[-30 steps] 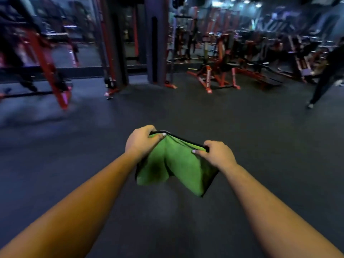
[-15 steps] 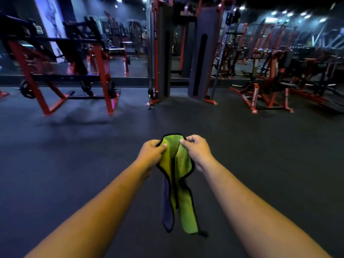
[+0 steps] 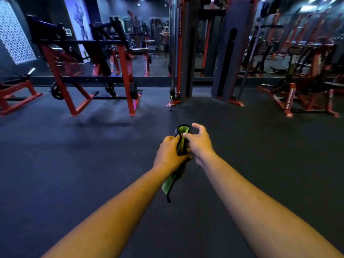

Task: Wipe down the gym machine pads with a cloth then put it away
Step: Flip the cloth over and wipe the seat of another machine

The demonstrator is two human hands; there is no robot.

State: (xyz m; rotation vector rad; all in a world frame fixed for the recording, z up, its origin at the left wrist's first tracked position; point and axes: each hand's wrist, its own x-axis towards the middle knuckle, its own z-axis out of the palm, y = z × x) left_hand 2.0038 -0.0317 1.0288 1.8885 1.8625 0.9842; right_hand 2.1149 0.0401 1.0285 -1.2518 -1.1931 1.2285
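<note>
Green cloth (image 3: 182, 141) now bunched narrower; left hand (image 3: 168, 155) grip wraps it, right hand (image 3: 200, 144) thumb pinches top.

Dark rubber floor (image 3: 74, 164), red machine frames (image 3: 126, 75), mirrored wall (image 3: 156, 43).

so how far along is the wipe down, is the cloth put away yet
Not put away. Whether the pads were wiped cannot be told from this view. In hand: the green cloth, folded narrow, is held by the left hand and pinched by the right hand over the open floor. Left: stow the cloth; no storage spot shows.
</note>
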